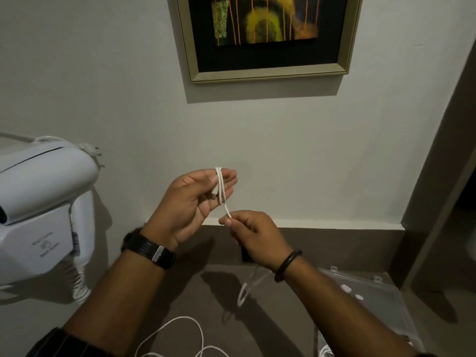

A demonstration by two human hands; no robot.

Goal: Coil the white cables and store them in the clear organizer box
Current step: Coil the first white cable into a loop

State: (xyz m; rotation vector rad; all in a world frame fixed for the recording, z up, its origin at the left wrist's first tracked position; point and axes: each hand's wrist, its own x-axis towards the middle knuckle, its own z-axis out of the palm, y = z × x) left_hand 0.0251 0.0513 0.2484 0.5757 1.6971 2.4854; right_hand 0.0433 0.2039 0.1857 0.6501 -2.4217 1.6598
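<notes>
My left hand (192,202) is raised in front of the wall, palm up, with a white cable (220,185) looped a couple of times around its fingers. My right hand (253,234) sits just below and to the right, pinching the same cable's strand between thumb and forefinger. The cable runs on below my right wrist, where a loop (243,292) hangs over the brown counter. Another white cable (180,333) lies loose on the counter near the bottom edge. The clear organizer box (373,302) lies at the lower right, partly hidden by my right forearm.
A white wall-mounted hair dryer (38,202) with a coiled cord hangs at the left. A framed picture (268,37) is on the wall above. A dark door frame (443,176) runs down the right side. Small white pieces (351,291) sit in the box.
</notes>
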